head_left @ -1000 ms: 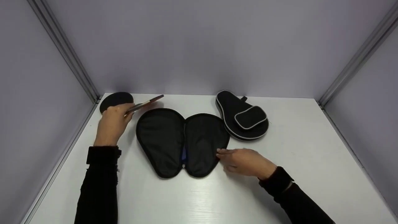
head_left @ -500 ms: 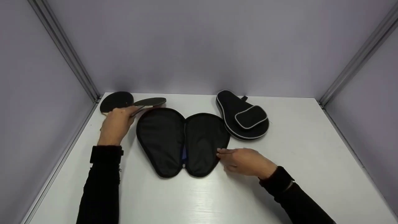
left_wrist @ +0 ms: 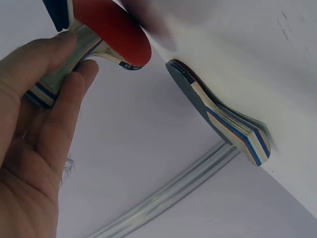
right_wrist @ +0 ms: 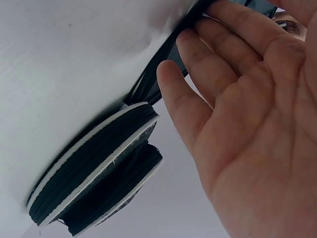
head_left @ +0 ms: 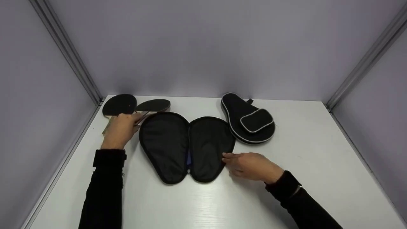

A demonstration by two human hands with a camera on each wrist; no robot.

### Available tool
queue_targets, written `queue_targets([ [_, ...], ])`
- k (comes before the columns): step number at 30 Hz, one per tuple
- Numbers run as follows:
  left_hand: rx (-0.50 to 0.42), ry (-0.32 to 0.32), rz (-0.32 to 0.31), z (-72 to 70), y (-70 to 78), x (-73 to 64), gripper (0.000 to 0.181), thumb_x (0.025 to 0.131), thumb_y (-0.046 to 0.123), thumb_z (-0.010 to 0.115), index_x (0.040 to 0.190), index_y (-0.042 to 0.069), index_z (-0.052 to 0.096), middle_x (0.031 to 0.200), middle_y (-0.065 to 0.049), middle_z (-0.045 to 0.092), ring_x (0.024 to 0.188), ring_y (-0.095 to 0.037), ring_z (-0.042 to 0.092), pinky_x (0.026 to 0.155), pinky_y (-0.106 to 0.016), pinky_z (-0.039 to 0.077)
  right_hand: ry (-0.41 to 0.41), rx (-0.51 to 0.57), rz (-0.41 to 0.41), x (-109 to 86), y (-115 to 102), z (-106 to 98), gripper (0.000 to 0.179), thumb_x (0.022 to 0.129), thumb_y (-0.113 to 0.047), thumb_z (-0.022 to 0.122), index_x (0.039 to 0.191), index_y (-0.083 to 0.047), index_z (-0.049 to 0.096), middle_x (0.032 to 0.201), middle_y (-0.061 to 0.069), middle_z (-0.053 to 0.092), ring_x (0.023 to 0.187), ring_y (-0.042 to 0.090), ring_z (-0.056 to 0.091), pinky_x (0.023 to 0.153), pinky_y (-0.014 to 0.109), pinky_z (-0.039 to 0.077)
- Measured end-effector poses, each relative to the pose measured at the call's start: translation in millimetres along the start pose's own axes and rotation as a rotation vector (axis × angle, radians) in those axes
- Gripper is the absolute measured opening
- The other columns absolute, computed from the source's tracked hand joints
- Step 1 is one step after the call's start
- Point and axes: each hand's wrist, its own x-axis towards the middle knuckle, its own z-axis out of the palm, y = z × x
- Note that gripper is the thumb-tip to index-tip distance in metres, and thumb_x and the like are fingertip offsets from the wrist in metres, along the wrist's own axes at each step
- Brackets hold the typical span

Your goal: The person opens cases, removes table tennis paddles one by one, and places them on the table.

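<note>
My left hand [head_left: 120,130] grips a table tennis paddle [head_left: 154,105] by its striped handle. The black face shows in the head view and the red face in the left wrist view. The blade overlaps the upper left edge of a black paddle case [head_left: 163,143], which lies unzipped and spread flat. A second paddle [head_left: 119,105] lies beyond the left hand, its handle partly covered by that hand. My right hand [head_left: 252,165] touches the right edge of the spread case with its fingertips; its fingers [right_wrist: 210,74] look fairly straight in the right wrist view.
Another black case [head_left: 241,117] with white piping and a small pocket lies to the right, against the spread case's upper right edge. The white table [head_left: 305,152] has grey panels at its back and both sides.
The held paddle has turned from nearly edge-on to show its black face. My left hand has shifted slightly right and nearer, uncovering more of the second paddle. The right hand stays put.
</note>
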Motion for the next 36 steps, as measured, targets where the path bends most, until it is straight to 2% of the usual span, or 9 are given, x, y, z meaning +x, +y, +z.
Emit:
queue_targets([
  [8, -0.058, -0.144, 0.005, -2.5, -5.4, -4.4, 0.032, 0.096, -0.001, 0.093, 0.125, 0.009, 0.084, 0.113, -0.023, 0.088, 0.11, -0.05, 0.085, 0.093, -0.068, 0.068, -0.042, -0.021, 0.015, -1.4, -0.8, -3.7, 0.046, 0.11, -0.016, 0.077, 0.154, -0.002, 0.076, 0.166, 0.012, 0.072, 0.145, 0.032, 0.078, 0.107, 0.048, 0.071],
  [13, -0.102, -0.181, 0.021, 3.3, -7.5, -4.5, 0.028, 0.098, -0.002, 0.09, 0.123, 0.009, 0.085, 0.114, -0.021, 0.089, 0.11, -0.047, 0.085, 0.097, -0.066, 0.069, -0.059, -0.017, 0.026, -1.9, -0.9, -5.6, 0.046, 0.111, -0.018, 0.077, 0.154, -0.003, 0.076, 0.165, 0.012, 0.073, 0.144, 0.032, 0.078, 0.106, 0.048, 0.071],
  [17, -0.101, -0.178, 0.042, 8.7, -10.9, -5.6, 0.022, 0.099, -0.002, 0.089, 0.117, 0.008, 0.084, 0.108, -0.02, 0.088, 0.106, -0.047, 0.085, 0.097, -0.066, 0.068, -0.06, -0.009, 0.027, -2.1, -2.6, -6.3, 0.046, 0.11, -0.019, 0.077, 0.154, -0.003, 0.076, 0.165, 0.011, 0.073, 0.144, 0.032, 0.078, 0.106, 0.049, 0.071],
  [21, -0.088, -0.176, 0.034, 11.8, -13.9, -7.2, 0.021, 0.097, -0.002, 0.09, 0.114, 0.007, 0.084, 0.107, -0.02, 0.088, 0.105, -0.048, 0.084, 0.096, -0.066, 0.067, -0.059, -0.012, 0.021, -2.3, -3.6, -6.8, 0.047, 0.11, -0.019, 0.078, 0.154, -0.003, 0.076, 0.165, 0.011, 0.073, 0.143, 0.032, 0.078, 0.106, 0.049, 0.071],
  [31, -0.06, -0.111, -0.1, 17.3, -18.5, -7.9, 0.025, 0.099, -0.007, 0.081, 0.123, 0.0, 0.087, 0.117, -0.03, 0.086, 0.112, -0.057, 0.083, 0.093, -0.072, 0.066, -0.058, -0.002, 0.031, -1.1, -3.3, -6.6, 0.048, 0.11, -0.019, 0.076, 0.155, -0.004, 0.076, 0.166, 0.01, 0.072, 0.144, 0.032, 0.078, 0.106, 0.05, 0.071],
  [36, -0.062, -0.111, -0.113, 18.4, -20.3, -11.6, 0.02, 0.103, -0.007, 0.079, 0.118, 0.001, 0.09, 0.113, -0.03, 0.087, 0.107, -0.053, 0.084, 0.09, -0.069, 0.068, -0.058, -0.009, 0.027, -0.4, -3.9, -5.9, 0.047, 0.11, -0.019, 0.075, 0.155, -0.004, 0.076, 0.166, 0.011, 0.072, 0.144, 0.032, 0.078, 0.105, 0.049, 0.071],
])
